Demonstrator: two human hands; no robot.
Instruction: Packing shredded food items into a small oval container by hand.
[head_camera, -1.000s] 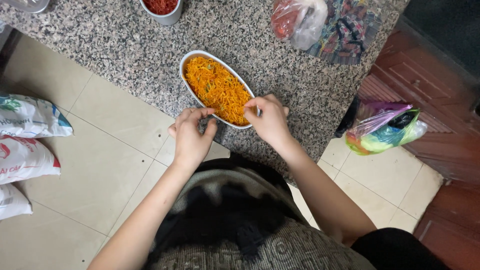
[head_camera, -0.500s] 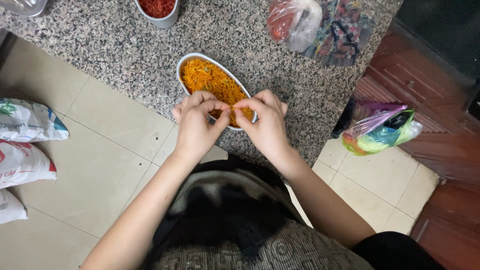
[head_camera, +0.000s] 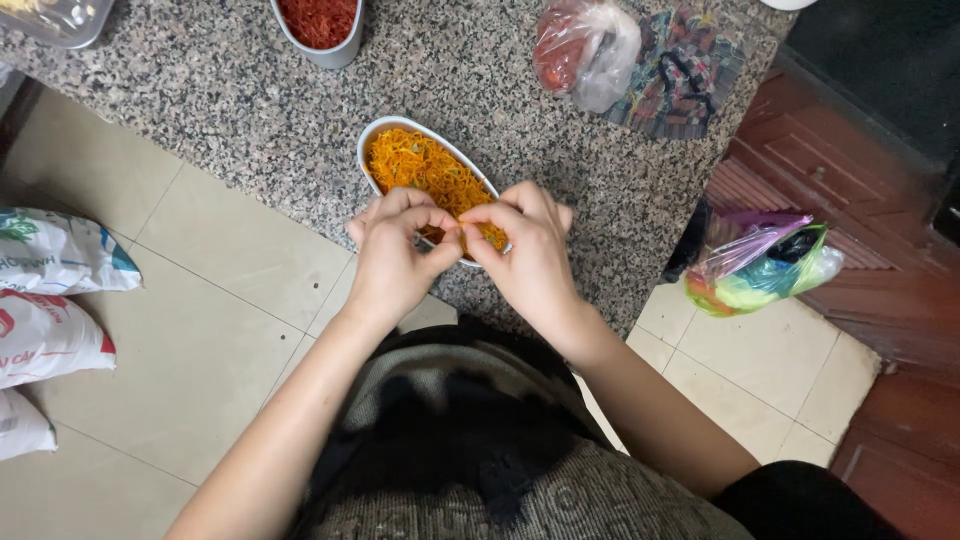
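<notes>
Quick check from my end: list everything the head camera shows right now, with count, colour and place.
Oval dish: one, white, holding orange shreds, counter middle.
Round bowl: one, pale, red shreds inside, counter top edge.
Clear container: one, top left corner.
Plastic bags: a pile, clear and patterned, counter top right.
Hanging bag: one, multicoloured, right of counter.
Sacks: three, white, floor left.
Counter: one, speckled grey granite.
Left hand: pinching shreds over the dish's near end.
Right hand: the same, fingertips meeting the left's.
</notes>
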